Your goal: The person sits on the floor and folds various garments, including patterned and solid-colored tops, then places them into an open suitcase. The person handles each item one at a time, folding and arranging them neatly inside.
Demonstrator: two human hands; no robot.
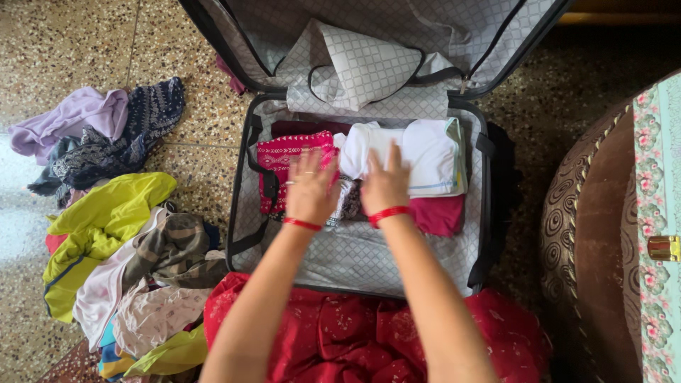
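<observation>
Both flat and open, gripping nothing: left hand [310,190] and right hand [384,186] pressing folded clothes [425,156] inside the suitcase [355,255].

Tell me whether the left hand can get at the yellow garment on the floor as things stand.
Probably yes: the left hand rests in the suitcase, and the yellow garment lies uncovered to its left.

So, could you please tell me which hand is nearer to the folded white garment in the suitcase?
Right. The right hand rests against the lower edge of the folded white garment, fingers overlapping it. The left hand lies farther left, on the pink patterned cloth.
</observation>
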